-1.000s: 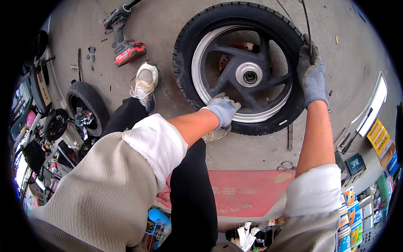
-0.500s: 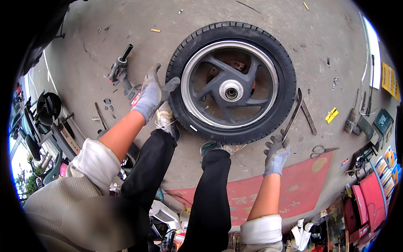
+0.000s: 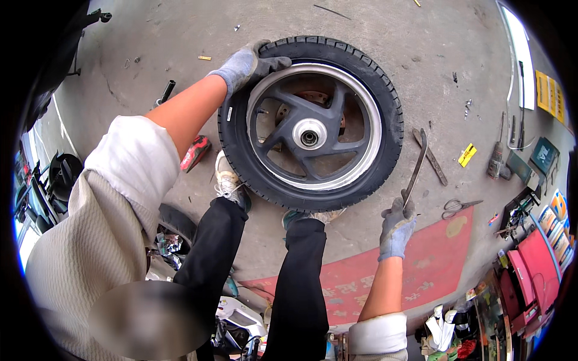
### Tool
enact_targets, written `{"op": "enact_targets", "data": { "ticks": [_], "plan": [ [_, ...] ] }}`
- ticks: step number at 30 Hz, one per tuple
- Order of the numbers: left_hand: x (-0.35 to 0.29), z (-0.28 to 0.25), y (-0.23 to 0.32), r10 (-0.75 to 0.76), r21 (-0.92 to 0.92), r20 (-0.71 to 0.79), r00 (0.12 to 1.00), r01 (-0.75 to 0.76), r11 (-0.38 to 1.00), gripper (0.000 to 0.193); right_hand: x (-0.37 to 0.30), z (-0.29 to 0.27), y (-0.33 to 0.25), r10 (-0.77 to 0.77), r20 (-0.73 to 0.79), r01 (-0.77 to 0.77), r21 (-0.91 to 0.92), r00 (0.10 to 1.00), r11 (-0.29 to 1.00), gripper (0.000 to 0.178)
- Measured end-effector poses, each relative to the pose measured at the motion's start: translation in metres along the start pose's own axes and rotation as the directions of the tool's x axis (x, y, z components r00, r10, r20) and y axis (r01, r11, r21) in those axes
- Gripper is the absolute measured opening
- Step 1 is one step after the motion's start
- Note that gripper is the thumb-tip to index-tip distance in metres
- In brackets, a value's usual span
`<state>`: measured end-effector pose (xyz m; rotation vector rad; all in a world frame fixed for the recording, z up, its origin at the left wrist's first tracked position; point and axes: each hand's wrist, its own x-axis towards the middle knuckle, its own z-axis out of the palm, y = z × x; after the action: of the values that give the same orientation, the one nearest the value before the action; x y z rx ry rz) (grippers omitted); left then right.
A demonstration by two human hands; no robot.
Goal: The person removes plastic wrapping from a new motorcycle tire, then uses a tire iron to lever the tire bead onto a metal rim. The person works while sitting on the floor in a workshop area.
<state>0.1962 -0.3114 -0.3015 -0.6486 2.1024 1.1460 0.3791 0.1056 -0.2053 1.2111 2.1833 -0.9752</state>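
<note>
A black motorcycle tire [image 3: 233,157] lies flat on the floor in front of my feet, around a grey spoked wheel rim [image 3: 285,133]. My left hand [image 3: 250,65], in a grey glove, grips the tire at its upper left, with the fingers over the tread and the sidewall. My right hand [image 3: 398,227], gloved too, is closed round the lower end of a curved metal tire lever [image 3: 416,168]. That lever points up, to the right of the tire and apart from it. A second flat tire lever [image 3: 435,163] lies on the floor beside it.
A power tool with a red end [image 3: 195,153] lies left of the tire, partly behind my left arm. Scissors [image 3: 460,207], a yellow packet [image 3: 466,154] and a drill-like tool [image 3: 497,159] are on the right. A red mat [image 3: 439,253] covers the floor near my right forearm.
My left hand has moved up and right onto the tire's upper left. The tire and rim have turned clockwise, carrying the white sidewall mark upward. My right hand still holds the lever.
</note>
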Motion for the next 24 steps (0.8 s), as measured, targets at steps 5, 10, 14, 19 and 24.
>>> {"op": "enact_targets", "data": {
  "ticks": [5,10,14,19,24],
  "plan": [
    [0.020,0.006,0.045,0.044,0.149,0.089,0.995,-0.057,0.987,0.090,-0.054,-0.087,-0.044,-0.176,0.226,0.243,-0.316,0.958,0.917,0.061],
    [-0.002,0.028,0.067,0.242,0.598,-0.195,0.951,-0.080,0.798,0.091,-0.054,-0.108,-0.098,-0.367,0.327,0.492,-0.608,0.871,0.623,0.057],
    [0.005,0.009,0.048,-0.111,0.256,-0.023,0.994,0.113,0.960,0.076,-0.037,-0.092,-0.132,-0.363,0.450,0.578,-0.670,0.816,0.466,0.047],
    [0.020,0.009,0.032,-0.136,-0.271,0.200,0.970,0.188,0.944,0.080,-0.012,-0.093,-0.113,-0.219,0.432,0.470,-0.649,0.875,0.599,0.044],
    [0.019,0.008,0.039,-0.209,0.065,-0.017,0.978,0.210,0.976,0.082,-0.063,-0.103,-0.179,0.139,0.224,-0.123,-0.085,0.965,0.989,0.047]
  ]
}}
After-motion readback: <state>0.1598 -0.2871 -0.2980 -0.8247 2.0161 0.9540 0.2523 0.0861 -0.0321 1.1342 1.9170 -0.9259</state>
